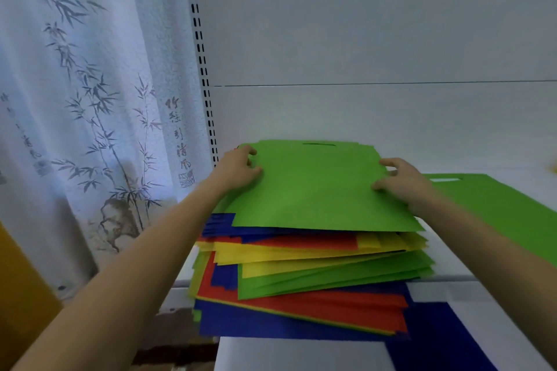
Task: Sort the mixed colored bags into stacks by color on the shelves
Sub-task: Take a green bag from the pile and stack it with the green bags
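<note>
Atop the mixed stack (301,280), left hand (238,170) and right hand (401,179) grip the top green bag (316,187); a sorted green bag (497,208) lies right, so sorting appears barely begun.

2 forearms in view: left forearm (135,250) and right forearm (497,265), both bare from the near frame edge to the wrist. Left hand (239,169) and right hand (401,181) bare too; fingers slim.

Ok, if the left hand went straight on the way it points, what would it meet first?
Probably the shelf's white back panel, after skimming the top green bag the left hand grips; depth unclear.
</note>
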A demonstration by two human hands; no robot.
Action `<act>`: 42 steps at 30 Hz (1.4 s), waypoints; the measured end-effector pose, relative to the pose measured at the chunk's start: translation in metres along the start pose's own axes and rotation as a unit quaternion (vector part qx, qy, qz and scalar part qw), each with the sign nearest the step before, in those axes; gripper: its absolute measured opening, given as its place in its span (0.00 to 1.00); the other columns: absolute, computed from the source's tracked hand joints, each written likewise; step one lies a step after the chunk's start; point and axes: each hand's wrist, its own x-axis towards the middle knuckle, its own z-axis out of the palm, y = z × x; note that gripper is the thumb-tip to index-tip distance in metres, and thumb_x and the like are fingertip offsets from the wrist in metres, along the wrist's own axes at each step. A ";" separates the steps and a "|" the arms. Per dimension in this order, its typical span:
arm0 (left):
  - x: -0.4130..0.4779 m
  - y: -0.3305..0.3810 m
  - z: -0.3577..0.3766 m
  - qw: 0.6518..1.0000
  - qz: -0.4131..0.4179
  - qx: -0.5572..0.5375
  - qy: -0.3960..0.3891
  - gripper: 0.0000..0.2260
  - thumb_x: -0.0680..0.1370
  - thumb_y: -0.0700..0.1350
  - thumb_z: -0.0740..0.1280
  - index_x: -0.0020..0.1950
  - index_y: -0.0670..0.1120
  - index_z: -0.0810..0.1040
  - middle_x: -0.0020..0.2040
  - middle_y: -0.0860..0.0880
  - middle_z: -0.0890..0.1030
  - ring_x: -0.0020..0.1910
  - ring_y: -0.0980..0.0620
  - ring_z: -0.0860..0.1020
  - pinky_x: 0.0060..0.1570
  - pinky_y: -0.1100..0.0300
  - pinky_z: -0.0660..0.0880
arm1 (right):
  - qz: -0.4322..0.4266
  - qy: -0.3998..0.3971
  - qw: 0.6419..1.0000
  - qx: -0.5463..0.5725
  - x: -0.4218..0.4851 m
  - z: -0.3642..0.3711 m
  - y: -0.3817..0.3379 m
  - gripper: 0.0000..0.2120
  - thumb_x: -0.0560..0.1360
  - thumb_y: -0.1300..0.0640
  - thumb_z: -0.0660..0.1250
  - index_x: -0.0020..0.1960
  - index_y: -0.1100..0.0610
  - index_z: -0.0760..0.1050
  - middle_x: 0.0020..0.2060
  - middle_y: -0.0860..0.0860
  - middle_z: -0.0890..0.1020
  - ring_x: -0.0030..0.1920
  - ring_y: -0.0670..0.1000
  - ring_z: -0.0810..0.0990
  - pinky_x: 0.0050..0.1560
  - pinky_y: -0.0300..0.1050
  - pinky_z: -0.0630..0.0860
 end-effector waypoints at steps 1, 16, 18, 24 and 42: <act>0.001 0.000 0.000 1.000 -0.003 -0.010 -0.001 0.22 0.76 0.44 0.65 0.69 0.43 0.66 0.61 0.40 0.75 0.59 0.44 0.74 0.57 0.59 0.68 | -0.006 0.005 1.000 -0.014 -0.003 -0.001 0.000 0.29 0.72 0.68 0.67 0.70 0.56 0.64 0.65 0.62 0.69 0.53 0.58 0.74 0.50 0.44 0.70; 0.021 0.054 0.036 0.997 -0.033 -0.054 -0.033 0.32 0.71 0.48 0.72 0.70 0.41 0.63 0.68 0.40 0.69 0.67 0.42 0.68 0.65 0.54 0.66 | -0.122 0.012 0.991 -0.051 -0.058 -0.056 0.033 0.30 0.74 0.69 0.63 0.70 0.48 0.62 0.71 0.56 0.64 0.72 0.52 0.61 0.58 0.39 0.64; 0.024 0.061 0.044 0.997 -0.042 -0.022 -0.056 0.35 0.70 0.53 0.73 0.71 0.42 0.62 0.70 0.41 0.68 0.69 0.41 0.66 0.69 0.50 0.63 | -0.116 0.004 0.991 -0.060 -0.062 -0.067 0.042 0.30 0.74 0.68 0.63 0.71 0.47 0.61 0.73 0.54 0.62 0.73 0.51 0.60 0.56 0.39 0.66; 0.024 0.088 0.062 0.997 -0.047 -0.044 -0.043 0.37 0.68 0.53 0.74 0.72 0.47 0.62 0.70 0.42 0.68 0.69 0.42 0.66 0.71 0.50 0.61 | -0.138 0.003 0.990 -0.021 -0.060 -0.093 0.069 0.30 0.75 0.67 0.63 0.72 0.48 0.60 0.73 0.50 0.62 0.73 0.52 0.59 0.60 0.36 0.60; -0.001 0.270 0.169 0.985 -0.022 -0.166 -0.037 0.33 0.74 0.41 0.69 0.75 0.41 0.56 0.72 0.42 0.65 0.69 0.47 0.67 0.66 0.61 0.61 | -0.174 0.027 0.970 0.165 -0.014 -0.267 0.169 0.28 0.74 0.73 0.61 0.67 0.48 0.64 0.66 0.56 0.72 0.63 0.53 0.74 0.64 0.52 0.72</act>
